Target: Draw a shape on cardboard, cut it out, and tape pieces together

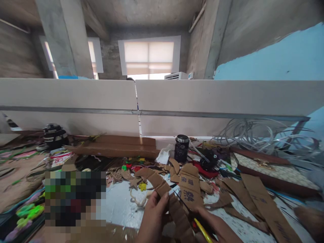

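My left hand (155,216) is closed on a curved strip of brown corrugated cardboard (155,180), thumb on top, at the bottom middle of the head view. A small white piece (174,190) sits by the thumb tip. To the right, my right hand (215,224) is closed around a yellow-handled tool (203,231). A thin dark length points from that hand toward the strip. The tool's exact kind is partly hidden by the fingers. Behind both hands lies a cut cardboard piece (188,184) with dark printed characters.
Cardboard offcuts (268,206) cover the right side. A black jar (181,148) and white tissue (164,154) stand behind. A patterned handbag (268,168) and coiled clear tubing (258,135) lie at right. Near a star (134,182) is a yellow flower (142,186). A low partition (76,94) closes the back.
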Demonstrator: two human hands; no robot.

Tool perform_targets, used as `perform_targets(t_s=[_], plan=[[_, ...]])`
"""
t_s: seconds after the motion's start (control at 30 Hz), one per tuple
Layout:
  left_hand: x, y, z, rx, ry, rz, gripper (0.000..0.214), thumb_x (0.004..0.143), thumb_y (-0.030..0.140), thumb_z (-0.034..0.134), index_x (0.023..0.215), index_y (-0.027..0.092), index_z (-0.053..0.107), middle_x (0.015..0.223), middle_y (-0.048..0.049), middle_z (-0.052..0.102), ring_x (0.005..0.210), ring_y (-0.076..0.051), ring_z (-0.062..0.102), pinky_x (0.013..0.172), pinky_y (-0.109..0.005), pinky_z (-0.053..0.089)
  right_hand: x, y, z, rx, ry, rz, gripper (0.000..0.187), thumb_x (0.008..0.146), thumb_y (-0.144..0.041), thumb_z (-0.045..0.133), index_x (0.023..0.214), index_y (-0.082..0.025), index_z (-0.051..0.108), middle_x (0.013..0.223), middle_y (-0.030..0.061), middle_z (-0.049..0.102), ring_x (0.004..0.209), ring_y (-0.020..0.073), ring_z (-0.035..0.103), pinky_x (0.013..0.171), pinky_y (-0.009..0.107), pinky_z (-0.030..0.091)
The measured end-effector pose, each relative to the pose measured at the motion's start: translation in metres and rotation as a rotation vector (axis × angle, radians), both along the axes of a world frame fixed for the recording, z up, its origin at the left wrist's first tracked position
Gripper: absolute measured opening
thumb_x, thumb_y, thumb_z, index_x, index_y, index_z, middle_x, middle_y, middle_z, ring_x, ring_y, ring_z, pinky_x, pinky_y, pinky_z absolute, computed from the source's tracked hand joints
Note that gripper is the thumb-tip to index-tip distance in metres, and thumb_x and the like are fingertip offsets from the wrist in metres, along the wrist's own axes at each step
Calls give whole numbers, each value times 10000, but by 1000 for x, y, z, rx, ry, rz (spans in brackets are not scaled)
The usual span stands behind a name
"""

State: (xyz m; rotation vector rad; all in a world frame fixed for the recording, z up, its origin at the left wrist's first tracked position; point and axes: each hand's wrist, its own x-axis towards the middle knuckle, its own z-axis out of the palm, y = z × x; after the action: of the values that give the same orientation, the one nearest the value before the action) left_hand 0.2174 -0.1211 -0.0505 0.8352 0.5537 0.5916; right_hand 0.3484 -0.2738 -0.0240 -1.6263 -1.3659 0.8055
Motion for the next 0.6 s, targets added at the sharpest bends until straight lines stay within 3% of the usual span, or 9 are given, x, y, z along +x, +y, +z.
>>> perform_targets(t_s=[0.23, 0.4, 0.6], plan=[[0, -8, 2, -29, 16, -19, 615, 577, 527, 949, 1035, 203, 697, 978, -116, 794, 890, -302, 748, 650, -306, 527, 3, 1, -12, 48, -68, -6, 661, 871, -736, 545, 1236, -203, 684, 1066, 143, 774, 963, 343, 714, 857, 421, 569], [0, -12, 4, -35, -2, -28, 620, 564, 543, 955, 1005, 197, 691, 951, -109, 801, 887, -310, 759, 646, -313, 541, 10, 0, -27, 92, -144, 0, 517, 924, -638, 525, 1163, -218, 711, 1036, 128, 789, 918, 322, 730, 817, 386, 570], [1, -13, 3, -62, -35, -30, 655, 504, 548, 986, 972, 189, 702, 968, -123, 817, 880, -309, 764, 693, -347, 568, 13, 0, -40, 102, -140, -16, 557, 921, -623, 552, 1287, -229, 698, 1108, 128, 795, 990, 339, 739, 848, 373, 567]])
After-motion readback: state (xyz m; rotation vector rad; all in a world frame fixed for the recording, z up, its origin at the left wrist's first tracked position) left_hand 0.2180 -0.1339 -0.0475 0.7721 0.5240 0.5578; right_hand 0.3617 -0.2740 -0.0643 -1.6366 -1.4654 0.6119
